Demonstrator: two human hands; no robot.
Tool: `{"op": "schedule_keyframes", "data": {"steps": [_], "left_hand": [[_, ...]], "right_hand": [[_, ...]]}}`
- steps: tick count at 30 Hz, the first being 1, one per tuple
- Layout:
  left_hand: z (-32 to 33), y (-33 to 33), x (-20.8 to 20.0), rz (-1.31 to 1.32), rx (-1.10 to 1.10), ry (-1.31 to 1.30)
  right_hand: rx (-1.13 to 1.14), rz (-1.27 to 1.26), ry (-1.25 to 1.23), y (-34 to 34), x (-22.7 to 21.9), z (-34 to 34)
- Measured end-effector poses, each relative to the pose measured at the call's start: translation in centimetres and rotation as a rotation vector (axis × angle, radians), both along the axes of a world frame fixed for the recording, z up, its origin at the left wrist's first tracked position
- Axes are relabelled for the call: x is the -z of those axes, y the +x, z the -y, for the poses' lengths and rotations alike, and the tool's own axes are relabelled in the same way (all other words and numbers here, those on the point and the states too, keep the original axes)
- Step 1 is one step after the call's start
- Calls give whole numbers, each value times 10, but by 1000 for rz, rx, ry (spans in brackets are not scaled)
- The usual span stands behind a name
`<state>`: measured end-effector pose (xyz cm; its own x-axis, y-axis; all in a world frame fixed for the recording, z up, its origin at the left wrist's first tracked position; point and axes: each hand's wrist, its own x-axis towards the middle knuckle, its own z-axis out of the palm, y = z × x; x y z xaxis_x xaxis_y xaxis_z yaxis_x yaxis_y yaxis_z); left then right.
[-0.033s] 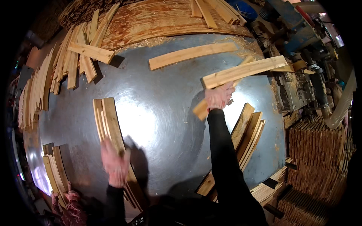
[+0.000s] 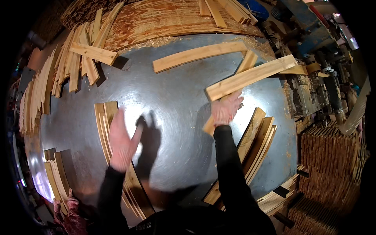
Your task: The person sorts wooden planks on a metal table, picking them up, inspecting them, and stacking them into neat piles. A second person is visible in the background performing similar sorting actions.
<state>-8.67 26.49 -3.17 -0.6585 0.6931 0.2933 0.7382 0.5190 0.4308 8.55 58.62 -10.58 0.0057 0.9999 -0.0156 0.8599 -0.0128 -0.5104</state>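
Observation:
My right hand point(image 2: 226, 109), in a pinkish glove, grips a pale wooden slat point(image 2: 250, 76) that is lifted above the round metal table point(image 2: 176, 105) and points up to the right. A second slat point(image 2: 246, 64) lies under that hand; I cannot tell whether the hand holds it too. My left hand point(image 2: 121, 143) hovers flat with fingers apart, holding nothing, over a stack of thin slats point(image 2: 105, 117) lying on the table's left side.
A loose slat point(image 2: 197, 55) lies at the table's far side. Slat piles sit at the far left point(image 2: 78, 58), right point(image 2: 258, 137) and near left point(image 2: 55, 172). A machine with a hose point(image 2: 333, 90) stands at the right. Stacked wood point(image 2: 329, 156) is beside it.
My left hand has risen off the left stack and moved away from me with fingers spread. My right hand and its slat have hardly moved.

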Motion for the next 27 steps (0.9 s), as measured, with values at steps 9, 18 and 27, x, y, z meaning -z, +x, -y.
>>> {"op": "schedule_keyframes", "data": {"steps": [9, 18, 27], "left_hand": [[-326, -93, 64, -210, 141, -492], [-161, 29, 45, 927, 419, -56], [-10, 129, 114, 1545, 183, 689]], "right_hand": [[-149, -263, -328, 67, -2, 94], [-357, -1117, -793, 54, 5, 118], [-81, -1647, -1165, 86, 27, 174]]}}
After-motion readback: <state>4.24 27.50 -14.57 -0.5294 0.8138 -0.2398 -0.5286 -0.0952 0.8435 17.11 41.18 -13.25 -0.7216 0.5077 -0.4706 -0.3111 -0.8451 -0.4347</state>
